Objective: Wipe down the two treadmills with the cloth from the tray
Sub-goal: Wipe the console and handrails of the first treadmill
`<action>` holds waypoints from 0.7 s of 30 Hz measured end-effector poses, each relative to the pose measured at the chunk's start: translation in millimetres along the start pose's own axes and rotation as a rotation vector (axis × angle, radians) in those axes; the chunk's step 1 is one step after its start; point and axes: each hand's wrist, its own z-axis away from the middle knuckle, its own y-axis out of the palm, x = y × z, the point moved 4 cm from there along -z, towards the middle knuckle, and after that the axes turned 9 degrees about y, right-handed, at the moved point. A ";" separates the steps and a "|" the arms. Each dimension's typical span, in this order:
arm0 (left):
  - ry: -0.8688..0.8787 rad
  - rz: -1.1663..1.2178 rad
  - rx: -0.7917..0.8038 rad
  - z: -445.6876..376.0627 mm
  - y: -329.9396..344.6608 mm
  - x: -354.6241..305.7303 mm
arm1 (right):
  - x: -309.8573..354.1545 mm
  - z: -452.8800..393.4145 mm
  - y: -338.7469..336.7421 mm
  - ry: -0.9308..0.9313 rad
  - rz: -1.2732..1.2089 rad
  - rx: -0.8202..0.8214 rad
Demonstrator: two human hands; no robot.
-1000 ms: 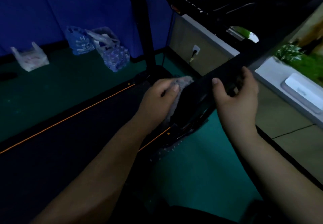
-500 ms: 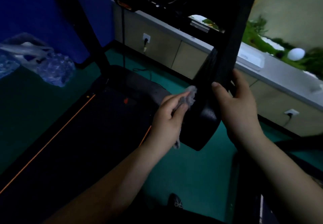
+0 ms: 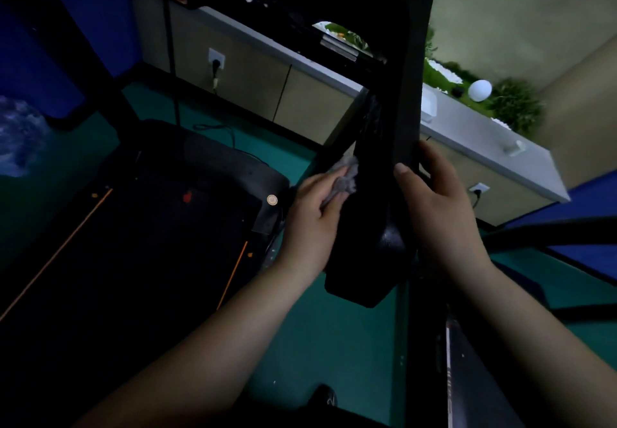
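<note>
Grey cloth (image 3: pixel 345 179) sits bunched under left hand (image 3: pixel 312 219), fingers curled round it, pressing it on black handrail (image 3: pixel 374 214). Right hand (image 3: pixel 437 207) wraps the rail's far side, thumb on top. Best: firm pressure, long strokes along it.

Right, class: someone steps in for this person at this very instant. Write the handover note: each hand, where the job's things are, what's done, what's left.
Left hand: holds the grey cloth, pressing it against the inner face of the treadmill's black handrail.
Right hand: grips the same handrail from the outer side, steadying it.
Treadmill belt lies below left, over the green floor. Part of another dark frame shows at lower right; whether it is the second treadmill is unclear.
Done: cloth is in hand, handrail wipe under way.
Left: finish this handrail, the remaining surfaces, then the second treadmill.
</note>
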 end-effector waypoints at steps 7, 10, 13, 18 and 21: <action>0.147 0.021 0.048 9.7 -2.4 -26.4 | 3.7 -8.1 6.2 0.030 -0.017 -0.050; 0.166 -0.014 0.096 -39.2 13.8 -23.9 | 2.9 -11.9 5.2 0.043 -0.016 -0.061; 0.033 -0.009 0.092 -54.0 17.1 2.8 | 7.6 -19.2 4.9 0.040 0.005 -0.070; 0.027 -0.007 0.058 -18.3 6.2 7.9 | 9.7 -31.1 6.4 0.044 0.036 -0.092; 0.139 -0.020 0.072 -43.6 15.7 -8.7 | 8.5 -32.7 7.4 0.036 0.035 -0.089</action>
